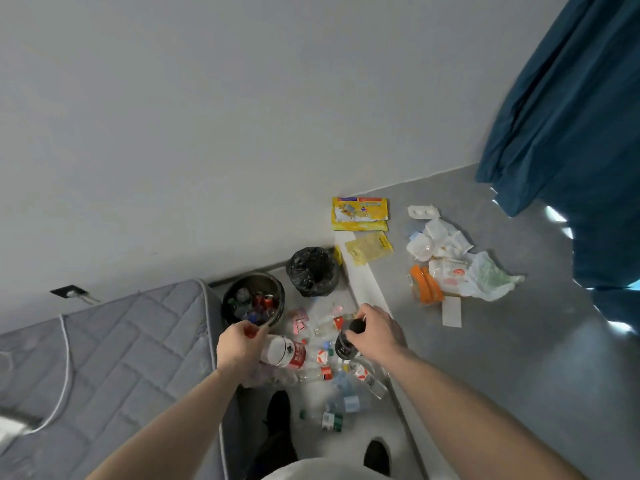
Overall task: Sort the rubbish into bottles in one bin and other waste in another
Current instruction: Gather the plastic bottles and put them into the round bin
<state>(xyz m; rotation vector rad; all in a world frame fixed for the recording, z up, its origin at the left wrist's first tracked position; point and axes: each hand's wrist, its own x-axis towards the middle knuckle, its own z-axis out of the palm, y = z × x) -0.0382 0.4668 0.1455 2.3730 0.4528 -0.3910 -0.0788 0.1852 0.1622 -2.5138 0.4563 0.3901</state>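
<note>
My left hand (240,344) is closed around something red, partly hidden by the fingers, just below the rim of a dark round bin (229,299) that holds bottles and cans. A dark bottle (344,344) is gripped near its top by my right hand (375,332), above a heap of clear plastic bottles (322,362) lying on the floor. Behind the round bin stands a second bin with a black bag liner (313,271); I see nothing inside it.
A grey quilted mattress (104,358) lies at the left with a white cable (65,368) on it. Yellow packets (360,214) and a heap of white wrappers and orange packaging (450,265) lie on the grey floor at the right. A blue curtain (571,116) hangs far right.
</note>
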